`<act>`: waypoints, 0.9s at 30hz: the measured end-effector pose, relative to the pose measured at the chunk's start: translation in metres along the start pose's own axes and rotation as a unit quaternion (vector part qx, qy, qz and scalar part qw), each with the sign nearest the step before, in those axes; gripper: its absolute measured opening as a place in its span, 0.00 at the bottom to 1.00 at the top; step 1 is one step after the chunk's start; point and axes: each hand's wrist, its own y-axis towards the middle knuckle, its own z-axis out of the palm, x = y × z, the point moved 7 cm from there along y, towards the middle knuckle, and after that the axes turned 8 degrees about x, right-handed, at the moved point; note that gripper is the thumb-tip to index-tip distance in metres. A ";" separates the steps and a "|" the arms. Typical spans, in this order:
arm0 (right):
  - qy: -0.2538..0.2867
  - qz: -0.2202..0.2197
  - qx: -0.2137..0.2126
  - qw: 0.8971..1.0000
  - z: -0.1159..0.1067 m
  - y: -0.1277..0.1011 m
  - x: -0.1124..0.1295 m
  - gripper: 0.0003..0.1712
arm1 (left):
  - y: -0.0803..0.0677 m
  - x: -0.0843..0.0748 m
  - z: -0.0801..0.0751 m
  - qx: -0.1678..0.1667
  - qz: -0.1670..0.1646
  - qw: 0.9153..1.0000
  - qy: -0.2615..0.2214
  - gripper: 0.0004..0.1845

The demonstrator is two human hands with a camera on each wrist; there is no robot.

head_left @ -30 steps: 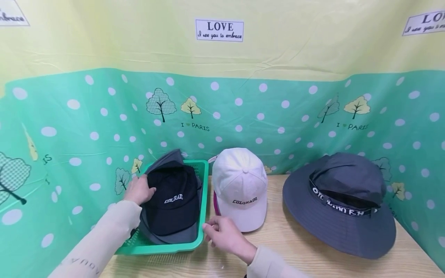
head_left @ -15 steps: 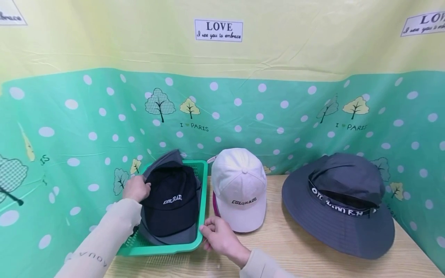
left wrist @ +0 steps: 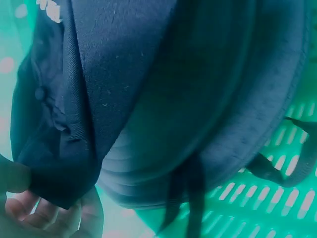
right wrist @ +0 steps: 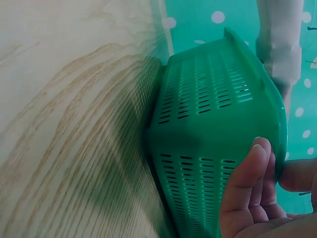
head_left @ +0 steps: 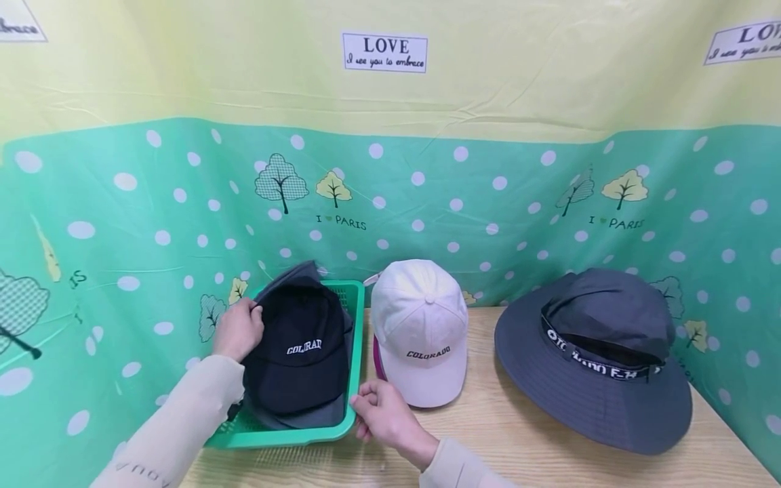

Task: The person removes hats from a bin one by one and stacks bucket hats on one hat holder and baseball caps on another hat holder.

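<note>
A black cap (head_left: 299, 376) with white lettering lies on a grey brimmed hat (head_left: 332, 413) in a green plastic basket (head_left: 293, 437). My left hand (head_left: 238, 330) is at the basket's left side; in the left wrist view its thumb and fingers pinch the edge of the black cap (left wrist: 69, 183). Under it show the grey hat's brim (left wrist: 267, 109) and dark straps (left wrist: 185, 193). My right hand (head_left: 390, 417) grips the basket's near right rim, thumb inside and fingers (right wrist: 247, 178) against the outer wall (right wrist: 198, 141).
Right of the basket stands a white cap (head_left: 421, 339) with dark lettering. A wide-brimmed dark grey hat (head_left: 610, 400) sits farther right on the wooden table (head_left: 488, 440). A green and yellow patterned curtain (head_left: 439, 183) encloses the back and sides.
My right hand has shifted slightly left onto the basket rim. The fingers of my left hand have moved a little up along the cap's edge. The other hats stay put.
</note>
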 end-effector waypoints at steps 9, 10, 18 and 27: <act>0.022 0.002 0.004 1.000 0.000 0.002 -0.004 0.07 | -0.015 -0.031 -0.023 -0.054 0.036 0.997 -0.049 0.13; 0.024 0.002 0.004 1.000 0.000 0.002 -0.004 0.07 | -0.017 -0.035 -0.024 -0.058 0.040 0.996 -0.054 0.13; 0.025 0.011 0.004 1.000 -0.001 0.002 -0.006 0.07 | -0.034 -0.075 -0.036 -0.105 0.100 0.985 -0.098 0.12; 0.024 0.010 0.005 1.000 -0.004 0.002 -0.004 0.09 | -0.054 -0.111 -0.050 -0.147 0.147 0.970 -0.128 0.09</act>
